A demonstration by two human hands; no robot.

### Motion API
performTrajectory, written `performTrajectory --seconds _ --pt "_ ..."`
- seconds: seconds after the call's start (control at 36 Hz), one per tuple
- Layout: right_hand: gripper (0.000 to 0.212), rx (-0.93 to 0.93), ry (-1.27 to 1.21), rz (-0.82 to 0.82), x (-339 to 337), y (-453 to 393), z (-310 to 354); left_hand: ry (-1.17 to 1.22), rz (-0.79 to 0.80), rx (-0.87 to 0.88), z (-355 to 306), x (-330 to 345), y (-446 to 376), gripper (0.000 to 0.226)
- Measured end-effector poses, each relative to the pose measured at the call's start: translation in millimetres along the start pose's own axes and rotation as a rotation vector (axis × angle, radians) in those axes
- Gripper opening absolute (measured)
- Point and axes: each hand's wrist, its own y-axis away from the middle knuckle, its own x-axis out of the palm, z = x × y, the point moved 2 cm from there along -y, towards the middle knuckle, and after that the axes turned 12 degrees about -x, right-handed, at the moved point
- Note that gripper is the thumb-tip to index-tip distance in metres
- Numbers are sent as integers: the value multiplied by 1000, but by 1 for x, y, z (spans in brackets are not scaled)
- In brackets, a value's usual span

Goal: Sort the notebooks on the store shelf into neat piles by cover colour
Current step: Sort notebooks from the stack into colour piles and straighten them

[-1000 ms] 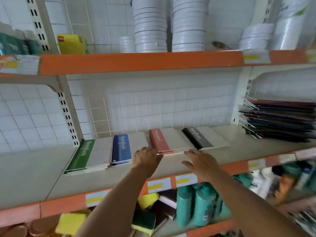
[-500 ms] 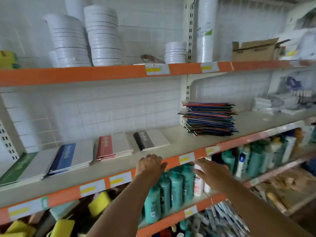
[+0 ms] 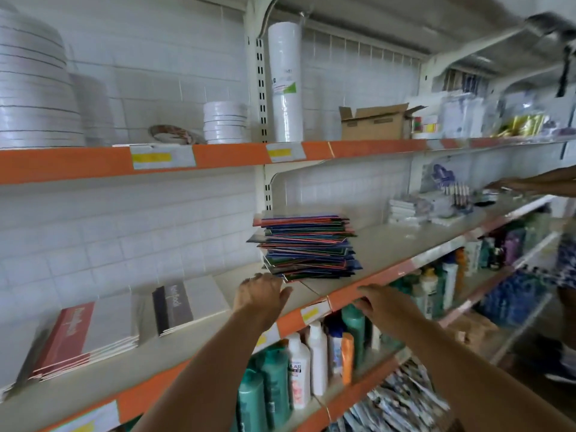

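Sorted piles in view: two, lower left of frame; red notebook pile (image 3: pixel 84 333), black notebook pile (image 3: pixel 187 302).
Unsorted notebooks: one mixed-colour stack (image 3: pixel 307 247), centre, on the middle shelf (image 3: pixel 405 241).
Left hand (image 3: pixel 260 294): fingers loose, empty, just beside the stack's lower corner.
Right hand (image 3: pixel 381 305): fingers extended, empty, at the shelf's orange edge.
Change: view swung right; green and blue piles gone from frame; stack now central.

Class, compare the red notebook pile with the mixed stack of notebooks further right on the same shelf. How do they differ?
The red notebook pile is low, squared up and one cover colour; the mixed stack is tall, with skewed edges and many colours. The red pile lies left of both hands; the mixed stack sits just beyond the left hand. Both rest on the same shelf.
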Motion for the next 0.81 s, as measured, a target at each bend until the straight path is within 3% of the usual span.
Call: performTrajectory --seconds 0.36,0.64,0.81 --pt "32 -46 109 -67 -27 -88 -69 103 -189 52 -55 -20 -98 43" --pt "42 -167 82 -202 -41 -148 -106 150 -201 41 -115 -31 -153 55" --pt "55 -289 16 -124 -42 -184 -124 118 -133 -37 -149 -24 -172 55"
